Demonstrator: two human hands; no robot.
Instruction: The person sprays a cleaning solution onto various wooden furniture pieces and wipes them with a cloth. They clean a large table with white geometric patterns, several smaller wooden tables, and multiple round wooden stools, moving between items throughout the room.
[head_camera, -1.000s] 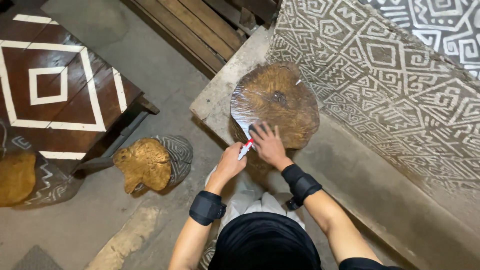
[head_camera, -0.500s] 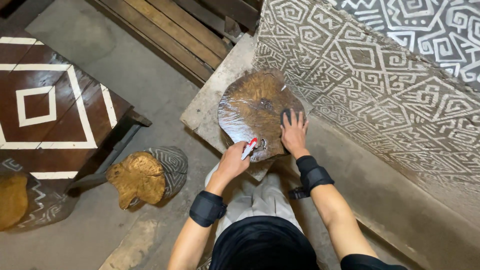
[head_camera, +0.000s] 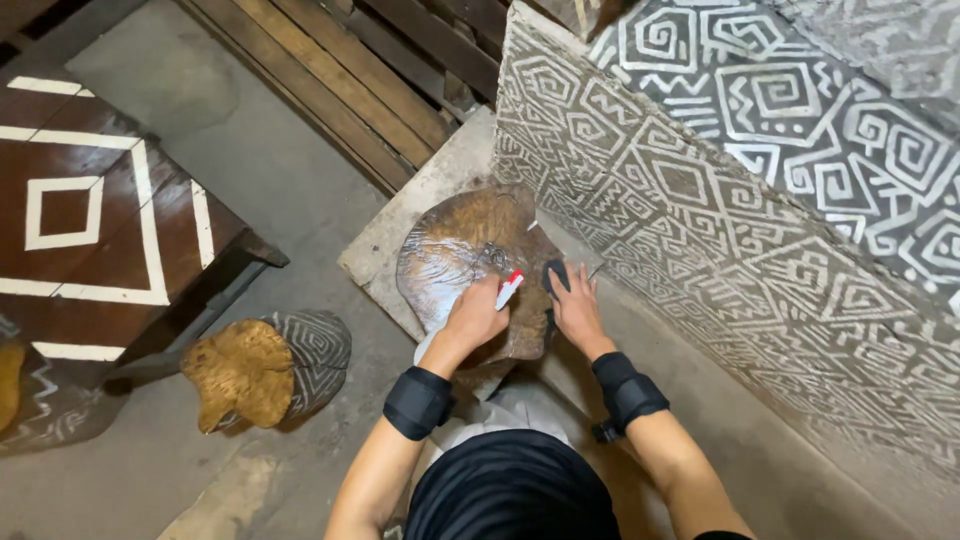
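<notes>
Left hand (head_camera: 478, 312) gripped a red-white cutter (head_camera: 509, 288); right hand (head_camera: 575, 308) lay flat, open on plastic-wrapped wooden slab (head_camera: 462, 250). Slab looked heavy, stiff, film slippery; best held by edges.

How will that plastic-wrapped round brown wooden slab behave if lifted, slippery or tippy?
The plastic-wrapped round brown wooden slab looks thick and solid, so probably stiff and fairly heavy for its size. The shiny film over its face would likely make it slippery to bare fingers. It lies on the pale stone block with its near edge apparently overhanging, so a push there might tip it.
</notes>
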